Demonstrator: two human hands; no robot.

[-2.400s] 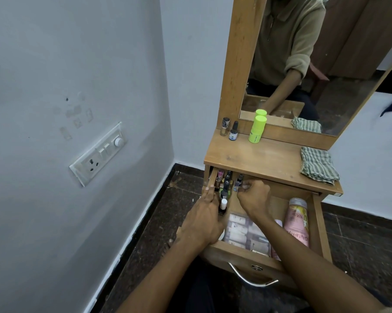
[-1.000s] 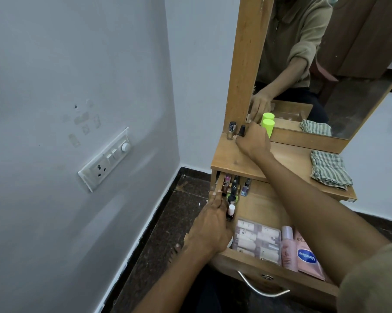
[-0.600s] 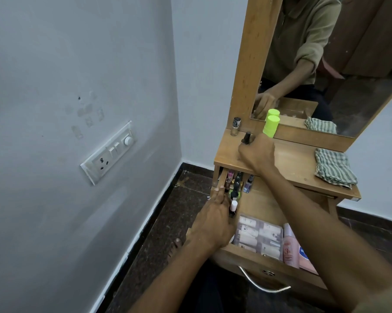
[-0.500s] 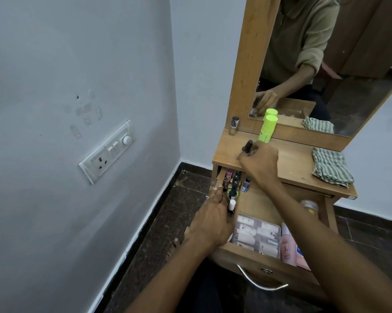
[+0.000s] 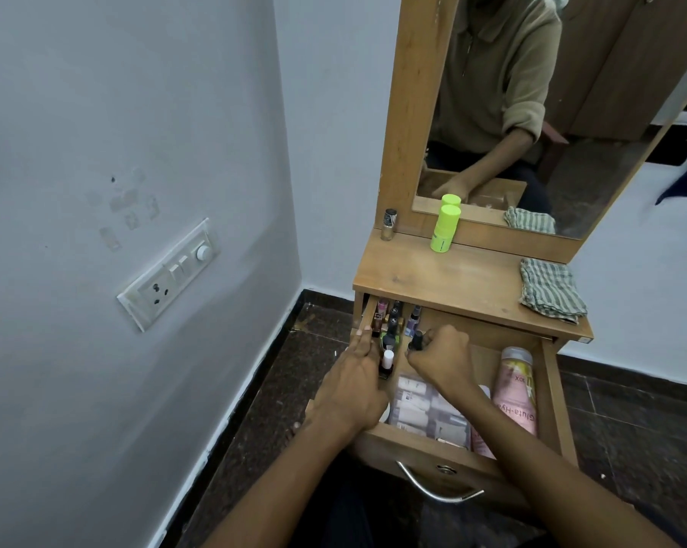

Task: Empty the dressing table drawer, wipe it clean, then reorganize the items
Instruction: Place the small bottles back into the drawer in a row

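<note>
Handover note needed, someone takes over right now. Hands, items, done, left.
Left hand: fingers straight along the drawer's left wall, beside the nail polish bottles.
Right hand: pinching a dark-capped bottle low in the drawer, next to that row.
In drawer: polish row at left, clear sachet pack, pink lotion tube.
On tabletop: one small bottle, lime-green stick, folded striped cloth.
Done: drawer open, two items on top.
Left: which stage this is can't be judged from here; green stick and small bottle remain on top.

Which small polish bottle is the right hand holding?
The black-capped bottle pinched by the right hand, just right of the drawer's bottle row; the white-capped one stands untouched.
</note>
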